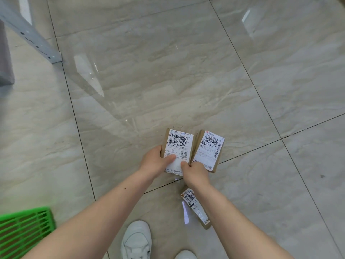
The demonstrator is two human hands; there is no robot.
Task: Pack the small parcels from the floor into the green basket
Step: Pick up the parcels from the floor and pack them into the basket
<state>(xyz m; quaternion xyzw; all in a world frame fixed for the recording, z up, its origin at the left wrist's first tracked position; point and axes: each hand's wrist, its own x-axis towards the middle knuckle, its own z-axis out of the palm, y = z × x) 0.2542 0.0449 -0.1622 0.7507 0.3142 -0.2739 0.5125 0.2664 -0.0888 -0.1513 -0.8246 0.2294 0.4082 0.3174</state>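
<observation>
Two small brown parcels with white shipping labels are held side by side above the floor. My left hand (156, 161) grips the left parcel (178, 144), thumb across its label. My right hand (196, 174) grips the lower edge of the right parcel (209, 150). A third small parcel (196, 208) lies on the floor tiles, partly hidden under my right forearm. A corner of the green basket (24, 228) shows at the bottom left, well left of both hands.
Glossy beige floor tiles fill the view. A grey metal shelf leg (31, 36) slants down at the top left, with a grey object (5, 62) at the left edge. My white shoes (137, 240) stand at the bottom centre.
</observation>
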